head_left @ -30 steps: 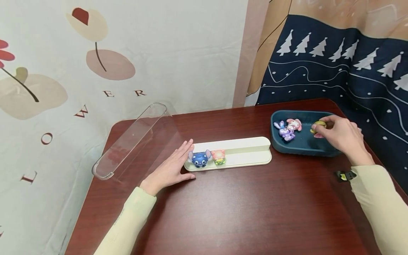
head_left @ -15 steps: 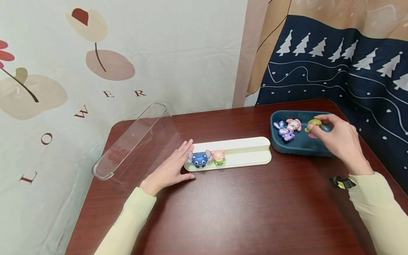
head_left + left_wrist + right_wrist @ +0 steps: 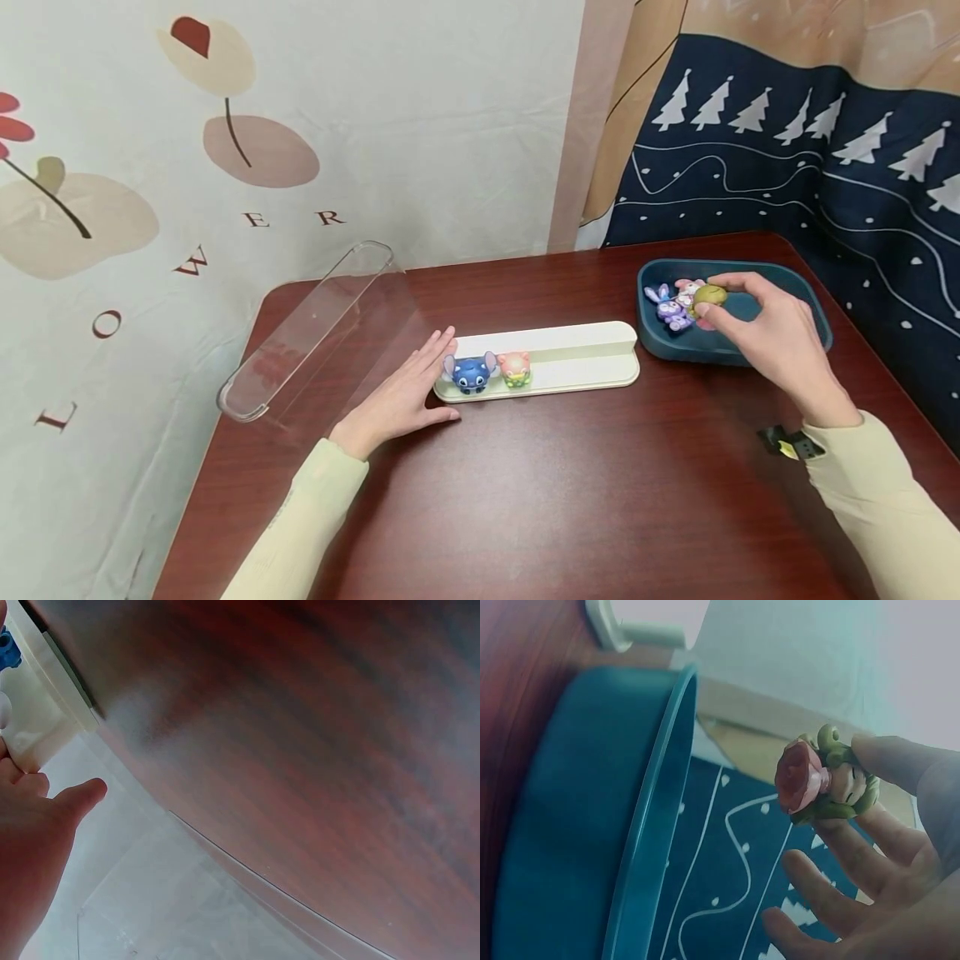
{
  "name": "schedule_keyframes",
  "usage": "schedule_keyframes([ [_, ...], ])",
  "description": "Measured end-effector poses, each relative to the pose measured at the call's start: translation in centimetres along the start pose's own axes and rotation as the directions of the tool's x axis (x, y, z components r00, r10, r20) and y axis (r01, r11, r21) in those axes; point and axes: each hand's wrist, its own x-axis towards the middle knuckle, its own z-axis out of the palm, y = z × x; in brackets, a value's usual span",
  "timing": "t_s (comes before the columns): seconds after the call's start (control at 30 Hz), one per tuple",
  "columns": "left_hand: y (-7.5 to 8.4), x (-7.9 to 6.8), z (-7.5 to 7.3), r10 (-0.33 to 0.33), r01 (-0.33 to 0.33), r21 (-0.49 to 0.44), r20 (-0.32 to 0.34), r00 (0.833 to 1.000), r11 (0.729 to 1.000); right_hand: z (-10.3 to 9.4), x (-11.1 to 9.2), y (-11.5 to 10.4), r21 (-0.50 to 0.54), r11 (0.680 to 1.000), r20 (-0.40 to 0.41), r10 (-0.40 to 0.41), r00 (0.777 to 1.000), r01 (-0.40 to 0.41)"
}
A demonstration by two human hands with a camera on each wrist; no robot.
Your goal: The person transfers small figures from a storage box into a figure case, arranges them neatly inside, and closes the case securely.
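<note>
My right hand pinches a small doll figurine between thumb and fingers. The figurine has olive-green hair and a pink skirt, and it is held over the teal tray. Below it in that tray lie a purple rabbit figurine and a pink-eared one, partly covered by the held piece. My left hand, fingers straight, rests at the left end of a cream stepped display base. On the base's lower step stand a blue big-eared figurine and a pink-and-green one, side by side.
A long clear plastic cover leans at the table's back left, near the patterned wall cloth. The reddish-brown table ends at that cloth. A dark blue cloth with white trees hangs behind the teal tray.
My right hand has moved left across the teal tray with the green-haired figurine, from its right side to above the other figurines. The left hand has stayed in place.
</note>
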Motion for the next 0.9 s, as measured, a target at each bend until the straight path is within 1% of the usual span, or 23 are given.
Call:
schedule_keyframes([
  [0.23,0.0,0.0,0.1,0.007,-0.007,0.007,-0.001,1.000,1.000,1.1,-0.5,-1.5,0.088,0.995,0.073,-0.047,0.996,0.041],
  [0.5,0.0,0.0,0.0,0.018,-0.018,0.017,-0.006,1.000,1.000,2.6,-1.0,-3.1,0.092,0.993,0.146,-0.091,0.985,0.078],
  [0.6,-0.1,0.0,0.0,0.021,-0.021,0.020,-0.010,1.000,1.000,3.4,-1.2,-3.6,0.098,0.991,0.163,-0.101,0.981,0.086],
  [0.73,-0.1,0.0,0.0,0.023,-0.023,0.024,-0.014,1.000,0.999,4.6,-1.4,-4.2,0.121,0.983,0.171,-0.155,0.973,0.136],
  [0.9,-0.1,0.0,0.1,0.032,-0.032,0.026,-0.025,0.999,0.999,6.4,-1.5,-4.6,0.142,0.964,0.174,-0.248,0.953,0.225],
])
